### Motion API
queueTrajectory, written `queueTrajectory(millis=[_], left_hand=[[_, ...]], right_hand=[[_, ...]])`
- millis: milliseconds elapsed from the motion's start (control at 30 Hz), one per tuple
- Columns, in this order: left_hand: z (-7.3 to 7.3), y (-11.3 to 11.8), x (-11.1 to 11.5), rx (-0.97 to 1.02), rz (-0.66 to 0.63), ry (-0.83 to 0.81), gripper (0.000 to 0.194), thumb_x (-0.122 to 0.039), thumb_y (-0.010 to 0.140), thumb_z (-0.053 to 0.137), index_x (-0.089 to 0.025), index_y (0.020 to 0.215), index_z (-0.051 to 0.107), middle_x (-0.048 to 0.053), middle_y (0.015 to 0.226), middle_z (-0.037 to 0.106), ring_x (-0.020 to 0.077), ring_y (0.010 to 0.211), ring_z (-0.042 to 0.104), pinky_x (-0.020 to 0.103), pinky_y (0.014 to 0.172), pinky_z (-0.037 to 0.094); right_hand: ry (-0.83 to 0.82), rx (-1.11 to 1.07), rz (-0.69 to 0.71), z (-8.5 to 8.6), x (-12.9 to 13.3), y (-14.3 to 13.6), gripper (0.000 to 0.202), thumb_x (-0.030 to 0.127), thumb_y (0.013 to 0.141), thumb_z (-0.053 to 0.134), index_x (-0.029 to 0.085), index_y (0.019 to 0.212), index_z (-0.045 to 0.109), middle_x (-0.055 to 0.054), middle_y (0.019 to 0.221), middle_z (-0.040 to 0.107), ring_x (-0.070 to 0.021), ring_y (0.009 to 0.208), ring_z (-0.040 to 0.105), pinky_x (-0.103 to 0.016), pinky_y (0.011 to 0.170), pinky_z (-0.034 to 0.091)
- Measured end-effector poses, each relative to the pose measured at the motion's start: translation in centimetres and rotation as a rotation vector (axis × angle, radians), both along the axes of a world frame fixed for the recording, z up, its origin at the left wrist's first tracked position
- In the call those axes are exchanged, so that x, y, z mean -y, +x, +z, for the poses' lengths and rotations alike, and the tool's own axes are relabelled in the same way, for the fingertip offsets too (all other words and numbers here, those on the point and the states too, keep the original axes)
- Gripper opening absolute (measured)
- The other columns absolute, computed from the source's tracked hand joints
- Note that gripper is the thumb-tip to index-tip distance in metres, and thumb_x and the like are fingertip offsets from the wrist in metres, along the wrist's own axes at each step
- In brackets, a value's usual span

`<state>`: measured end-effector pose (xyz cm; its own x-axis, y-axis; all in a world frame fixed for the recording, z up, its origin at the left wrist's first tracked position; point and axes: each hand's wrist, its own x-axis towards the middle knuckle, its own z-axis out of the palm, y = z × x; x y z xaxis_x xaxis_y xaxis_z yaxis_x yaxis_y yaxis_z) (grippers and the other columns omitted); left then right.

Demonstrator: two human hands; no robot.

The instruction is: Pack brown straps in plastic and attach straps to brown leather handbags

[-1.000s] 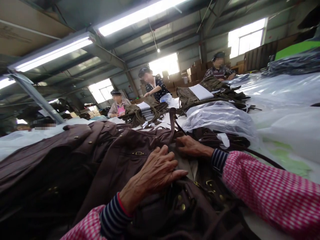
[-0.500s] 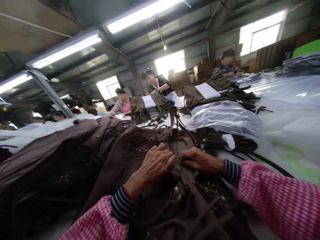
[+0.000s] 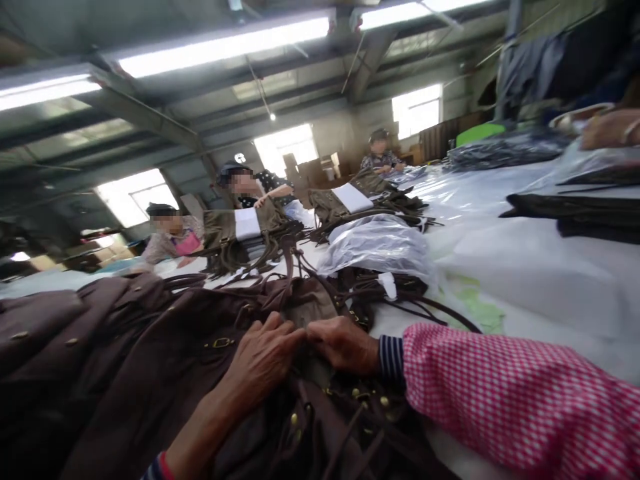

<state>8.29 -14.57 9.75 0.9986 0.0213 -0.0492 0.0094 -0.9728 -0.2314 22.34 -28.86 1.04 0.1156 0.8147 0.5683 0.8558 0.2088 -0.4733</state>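
Note:
A dark brown bag (image 3: 165, 347) with brass buckles and long straps lies in front of me. Both of my hands meet at its opening, where a grey-brown lining (image 3: 313, 303) shows. My left hand (image 3: 267, 353) has its fingers curled down on the bag's edge. Close against it, my right hand (image 3: 343, 343) is closed in a pinch at the same edge. The fingertips of both hands are partly hidden in the fabric.
More brown bags (image 3: 40, 320) lie at the left. Beyond are two olive bag stacks (image 3: 227, 233) with white bands and a clear plastic bundle (image 3: 377, 243). Several people work across the table (image 3: 540, 267); another person's hand (image 3: 610, 127) shows at far right.
The view has turned right, so the scene sits further left. My hands have come together at the bag's opening, and my right hand has closed more tightly.

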Motion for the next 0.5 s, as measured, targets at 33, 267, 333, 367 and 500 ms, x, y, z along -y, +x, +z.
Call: queueTrajectory(millis=[33,267,333,367,500], left_hand=[[0.0,0.2,-0.1,0.003,0.009,0.006,0.027,-0.015,0.097,0.05,-0.03,0.11,0.067,0.001,0.1,0.067,0.0256,0.103,0.051,0.041,0.081,0.035],[0.2,0.1,0.1,0.063,-0.067,0.013,0.023,-0.011,0.098,0.047,-0.026,0.101,0.065,0.002,0.106,0.067,0.0247,0.102,0.05,0.039,0.077,0.032],[0.1,0.0,0.0,0.061,-0.083,-0.006,0.021,-0.011,0.098,0.046,-0.024,0.095,0.062,0.001,0.103,0.067,0.0239,0.1,0.05,0.038,0.077,0.031],[0.0,-0.1,-0.1,0.066,-0.084,-0.012,0.021,-0.011,0.098,0.046,-0.024,0.093,0.061,0.001,0.1,0.067,0.0236,0.099,0.05,0.038,0.077,0.031],[-0.8,-0.1,-0.4,0.123,-0.125,-0.011,0.02,-0.009,0.096,0.047,-0.024,0.093,0.06,0.0,0.093,0.065,0.0232,0.097,0.05,0.038,0.079,0.029]], right_hand=[[-0.02,0.059,-0.014,0.2,-0.2,0.1,0.013,0.01,0.088,0.057,0.021,0.087,0.05,0.0,0.08,0.06,-0.0156,0.071,0.055,-0.026,0.064,0.034],[-0.103,0.288,-0.066,4.1,3.3,0.2,0.013,0.011,0.091,0.052,0.021,0.096,0.057,-0.003,0.095,0.063,-0.0158,0.075,0.056,-0.026,0.061,0.033],[-0.062,0.283,-0.117,6.0,7.1,1.4,0.014,0.01,0.095,0.048,0.02,0.09,0.057,-0.004,0.095,0.062,-0.0155,0.081,0.057,-0.025,0.066,0.037],[-0.055,0.252,-0.186,6.9,9.5,2.4,0.016,0.011,0.097,0.046,0.02,0.089,0.057,-0.004,0.094,0.062,-0.0153,0.082,0.058,-0.025,0.071,0.038],[-0.207,0.157,-0.671,7.6,19.7,7.5,0.016,0.026,0.099,0.05,0.022,0.085,0.058,-0.001,0.078,0.062,-0.0168,0.069,0.057,-0.029,0.069,0.037]])
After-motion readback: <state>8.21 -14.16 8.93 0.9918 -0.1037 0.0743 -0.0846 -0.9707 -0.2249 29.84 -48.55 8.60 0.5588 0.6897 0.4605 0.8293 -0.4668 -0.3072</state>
